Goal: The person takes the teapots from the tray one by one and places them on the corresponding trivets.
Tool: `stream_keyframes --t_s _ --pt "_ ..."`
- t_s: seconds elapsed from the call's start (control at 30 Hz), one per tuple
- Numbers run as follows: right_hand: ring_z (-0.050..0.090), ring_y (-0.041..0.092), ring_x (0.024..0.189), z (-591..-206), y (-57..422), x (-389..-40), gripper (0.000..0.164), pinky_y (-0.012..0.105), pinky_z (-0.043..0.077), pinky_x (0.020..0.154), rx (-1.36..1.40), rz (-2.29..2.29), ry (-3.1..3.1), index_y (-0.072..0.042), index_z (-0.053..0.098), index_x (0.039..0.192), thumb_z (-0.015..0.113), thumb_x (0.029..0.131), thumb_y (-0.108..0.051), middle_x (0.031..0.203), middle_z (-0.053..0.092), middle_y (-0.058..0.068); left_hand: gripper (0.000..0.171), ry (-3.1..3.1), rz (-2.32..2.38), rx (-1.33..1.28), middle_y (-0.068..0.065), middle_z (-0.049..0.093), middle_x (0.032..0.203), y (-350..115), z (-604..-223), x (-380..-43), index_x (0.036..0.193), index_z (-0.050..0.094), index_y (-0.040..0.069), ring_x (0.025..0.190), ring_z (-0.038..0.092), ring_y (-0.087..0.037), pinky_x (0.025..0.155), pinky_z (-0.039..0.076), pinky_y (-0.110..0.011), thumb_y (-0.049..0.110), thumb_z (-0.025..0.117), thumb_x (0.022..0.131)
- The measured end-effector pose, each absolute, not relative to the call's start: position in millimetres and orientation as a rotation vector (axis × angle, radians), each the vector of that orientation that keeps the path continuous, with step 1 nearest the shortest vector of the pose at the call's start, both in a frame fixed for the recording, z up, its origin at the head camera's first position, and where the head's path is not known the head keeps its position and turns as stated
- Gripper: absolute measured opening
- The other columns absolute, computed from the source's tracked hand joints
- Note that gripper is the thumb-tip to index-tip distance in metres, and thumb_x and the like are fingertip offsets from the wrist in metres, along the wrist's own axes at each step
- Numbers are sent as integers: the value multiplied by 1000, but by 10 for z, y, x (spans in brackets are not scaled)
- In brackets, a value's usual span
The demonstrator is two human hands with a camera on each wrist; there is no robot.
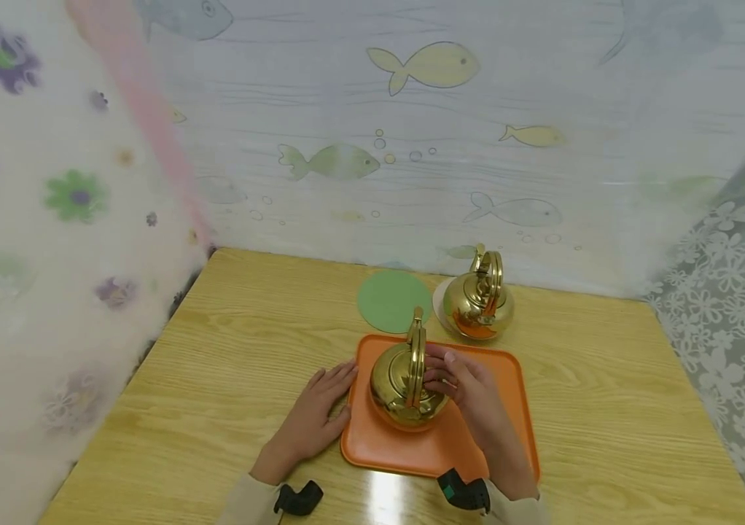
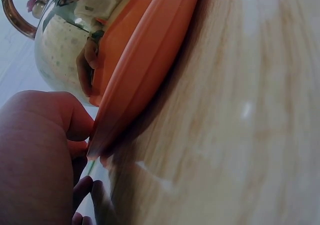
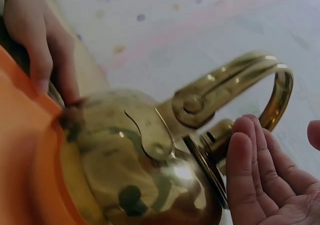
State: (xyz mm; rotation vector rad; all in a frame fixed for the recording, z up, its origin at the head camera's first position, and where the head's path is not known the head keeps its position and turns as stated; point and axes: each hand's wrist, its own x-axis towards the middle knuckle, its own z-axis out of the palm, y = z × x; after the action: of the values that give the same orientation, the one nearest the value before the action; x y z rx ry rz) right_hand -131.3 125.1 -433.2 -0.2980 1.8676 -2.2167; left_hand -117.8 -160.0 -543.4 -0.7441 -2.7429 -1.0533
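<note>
Kettle: the gold kettle (image 1: 382, 383) stands upright on the orange tray (image 1: 392, 450), left of your right hand (image 1: 474, 394) and to the right of your left hand (image 1: 320, 415). Its spout (image 1: 415, 321) points away from you.
Handle: the arched handle (image 1: 415, 368) rises over the lid, just beside your right fingertips. In the right wrist view it loops up and over beyond them.
Right hand: your fingers stretch out nearly straight and lie together, with your thumb well apart from them. They are not wrapped round the handle. Their tips reach the knob (image 3: 220, 137) on the lid; you cannot tell from these views whether they touch it.
Left hand: your fingers lie extended at the tray's left edge, your thumb against the rim in the left wrist view. You have no closed grip on the tray, and the kettle sits apart from this hand.
Back kettle: a second gold kettle (image 1: 472, 310) stands behind the tray, on a pale disc (image 1: 439, 300), well beyond your right hand.
Green disc: a flat green disc (image 1: 394, 300) lies left of that kettle, behind the tray.
Table: the wooden table (image 1: 248, 328) carries everything, with a fish-print cloth (image 1: 248, 138) behind it.
</note>
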Motion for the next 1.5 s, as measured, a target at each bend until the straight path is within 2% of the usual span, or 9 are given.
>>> stream_keyframes --t_s 0.17,0.33,0.6,0.87,1.1,1.3,1.5 --pt "69 8 102 -4334 1203 -1245 60 25 57 91 -350 -2251 1700 26 31 144 34 112 -25 115 72 -7 59 -2755 -1053 -737 -7 41 161 -1613 -5413 -1166 154 44 6 150 38 -25 122 24 -58 23 59 100" --pt "67 11 115 -4320 1163 -1202 64 25 54 98 -444 -2224 1576 22 20 151 28 113 -28 127 69 -5 59 -2747 -1050 -732 -8 42 160 -1627 -5407 -1161 153 46 5 149 39 -26 121 24 -59 22 59 98" --pt "67 17 116 -4315 1097 -1174 49 32 55 100 -562 -2234 1498 14 40 146 31 112 -20 130 68 5 59 -2751 -1068 -750 -8 42 160 -1588 -5415 -1172 154 45 5 149 38 -26 121 24 -61 22 58 99" --pt "67 14 107 -4237 1070 -1219 56 29 57 92 -449 -2218 1616 20 25 148 38 111 -20 124 63 6 59 -2761 -1050 -736 -7 42 160 -1589 -5401 -1165 154 45 5 149 38 -26 121 24 -60 22 58 99" --pt "69 13 100 -4187 1052 -1271 57 29 59 89 -388 -2221 1639 19 26 149 44 110 -19 119 66 7 59 -2774 -1038 -740 -6 40 161 -1601 -5414 -1167 154 44 5 150 37 -24 122 24 -58 22 57 99" --pt "71 14 92 -4176 1001 -1315 54 29 61 80 -240 -2215 1703 14 33 150 49 108 -16 113 67 10 59 -2760 -1042 -739 -7 42 161 -1595 -5404 -1165 154 45 5 149 38 -26 121 25 -59 22 59 99" --pt "70 13 91 -4169 949 -1355 53 27 62 74 -111 -2249 1699 11 37 150 56 103 -4 110 68 5 59 -2754 -1037 -738 -7 42 160 -1592 -5400 -1162 154 45 5 149 38 -26 121 25 -59 22 59 99"
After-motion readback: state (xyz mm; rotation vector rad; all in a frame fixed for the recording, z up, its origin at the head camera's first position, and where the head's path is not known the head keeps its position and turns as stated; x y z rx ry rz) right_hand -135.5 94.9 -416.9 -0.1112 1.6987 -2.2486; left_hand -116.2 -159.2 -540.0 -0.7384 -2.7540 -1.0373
